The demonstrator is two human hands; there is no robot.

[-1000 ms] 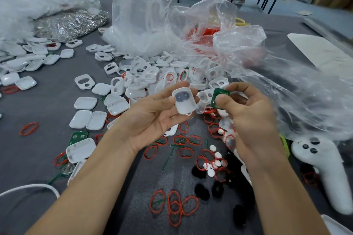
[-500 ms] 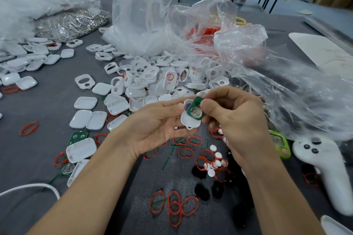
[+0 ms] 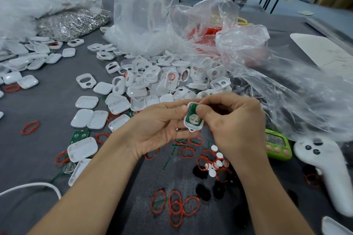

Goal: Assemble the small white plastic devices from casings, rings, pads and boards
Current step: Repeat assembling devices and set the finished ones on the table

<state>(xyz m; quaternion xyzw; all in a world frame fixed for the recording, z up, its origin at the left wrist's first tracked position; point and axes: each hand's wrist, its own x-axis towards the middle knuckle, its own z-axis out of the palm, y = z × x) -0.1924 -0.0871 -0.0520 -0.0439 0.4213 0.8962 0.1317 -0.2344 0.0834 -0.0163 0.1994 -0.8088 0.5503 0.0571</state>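
My left hand [image 3: 158,128] grips a small white casing half [image 3: 192,128] from its left side, above the table's middle. A green circuit board [image 3: 193,118] with a round metal contact lies inside that casing. My right hand [image 3: 235,122] pinches the casing's upper right corner, thumb pressing on the board. A heap of white casings [image 3: 162,80] lies behind the hands. Red rings [image 3: 176,207] are scattered in front, with small white round pads [image 3: 215,162] and black pads [image 3: 202,191] under my right wrist.
Crumpled clear plastic bags [image 3: 248,59] rise behind and to the right. A bag of metal clips [image 3: 72,23] sits far left. A green timer [image 3: 277,145] and a white controller [image 3: 328,170] lie at the right. A white cable [image 3: 32,186] curves at the lower left. Closed white casings [image 3: 87,118] lie left.
My right hand brought the green board from beside the casing into it. Both hands dropped lower and closer together; the board now sits seated in the casing.
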